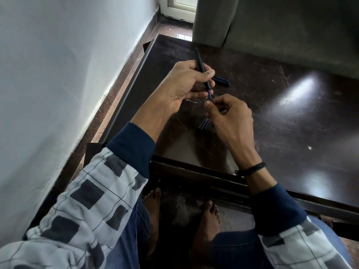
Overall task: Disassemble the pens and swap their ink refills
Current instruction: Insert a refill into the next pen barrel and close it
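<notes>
Here the left hand [180,85] curls its fingers around a slim black plastic pen barrel [200,61]. A thin blue ink refill [210,95] comes out just below them. The right hand [230,116] pinches its lower end between thumb and forefinger, above the dark glossy table [291,117].

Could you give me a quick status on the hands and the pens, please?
Left hand grips black pen barrel. Right hand pinches blue refill at its lower end. Loose blue pen piece on table behind; nothing blocking.

Dark scratched table [281,113], white wall [58,74]
</notes>
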Available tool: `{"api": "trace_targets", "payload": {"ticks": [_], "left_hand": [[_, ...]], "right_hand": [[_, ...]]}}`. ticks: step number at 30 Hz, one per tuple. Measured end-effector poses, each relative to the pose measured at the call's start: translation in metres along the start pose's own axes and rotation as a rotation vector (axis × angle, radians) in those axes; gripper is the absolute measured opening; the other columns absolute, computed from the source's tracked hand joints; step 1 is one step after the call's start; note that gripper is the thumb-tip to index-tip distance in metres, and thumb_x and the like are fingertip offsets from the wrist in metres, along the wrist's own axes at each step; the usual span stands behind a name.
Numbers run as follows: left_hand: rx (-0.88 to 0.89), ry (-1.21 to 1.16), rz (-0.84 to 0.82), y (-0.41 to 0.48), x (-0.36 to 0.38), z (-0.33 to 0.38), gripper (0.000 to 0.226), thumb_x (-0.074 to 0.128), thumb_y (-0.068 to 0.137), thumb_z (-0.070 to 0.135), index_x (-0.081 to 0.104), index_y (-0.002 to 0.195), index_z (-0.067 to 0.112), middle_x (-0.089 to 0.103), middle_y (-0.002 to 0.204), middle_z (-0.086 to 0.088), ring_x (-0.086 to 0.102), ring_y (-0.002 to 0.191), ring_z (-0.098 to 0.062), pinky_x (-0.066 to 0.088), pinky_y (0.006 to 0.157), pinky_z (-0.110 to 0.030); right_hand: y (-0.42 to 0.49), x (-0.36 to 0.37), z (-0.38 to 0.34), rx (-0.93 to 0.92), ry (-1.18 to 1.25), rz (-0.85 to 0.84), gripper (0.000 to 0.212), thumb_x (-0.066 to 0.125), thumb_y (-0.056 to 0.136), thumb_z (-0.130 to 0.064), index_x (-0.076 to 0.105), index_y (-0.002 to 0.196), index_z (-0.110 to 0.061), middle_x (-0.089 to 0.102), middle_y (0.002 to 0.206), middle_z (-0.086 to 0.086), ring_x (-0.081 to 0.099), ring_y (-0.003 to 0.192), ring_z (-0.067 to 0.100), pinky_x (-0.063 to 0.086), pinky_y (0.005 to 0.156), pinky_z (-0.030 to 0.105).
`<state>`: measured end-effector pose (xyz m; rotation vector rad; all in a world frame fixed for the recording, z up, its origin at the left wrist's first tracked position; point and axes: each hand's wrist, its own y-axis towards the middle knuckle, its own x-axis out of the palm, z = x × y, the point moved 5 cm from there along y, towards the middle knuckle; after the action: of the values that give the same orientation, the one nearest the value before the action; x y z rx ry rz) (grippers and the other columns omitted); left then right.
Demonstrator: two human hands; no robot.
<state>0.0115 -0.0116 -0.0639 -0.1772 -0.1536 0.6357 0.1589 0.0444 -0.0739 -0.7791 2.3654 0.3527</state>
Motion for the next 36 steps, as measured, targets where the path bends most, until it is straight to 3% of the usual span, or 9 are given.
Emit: {"api": "trace_targets", "payload": {"ticks": [36], "left_hand": [[-0.009, -0.011, 0.012, 0.0031, 0.0001, -0.0048, 0.013, 0.069, 0.097, 0.012, 0.068, 0.109, 0.007, 0.076, 0.089, -0.009, 0.078, 0.082, -0.024, 0.061, 0.073, -0.029]], "right_hand": [[-0.0004, 0.0023, 0.0007, -0.012, -0.001, -0.003, 0.017, 0.066, 0.099, -0.041, 0.071, 0.097, -0.026, 0.073, 0.081, -0.006, 0.071, 0.074, 0.011, 0.062, 0.072, 0.043]]}}
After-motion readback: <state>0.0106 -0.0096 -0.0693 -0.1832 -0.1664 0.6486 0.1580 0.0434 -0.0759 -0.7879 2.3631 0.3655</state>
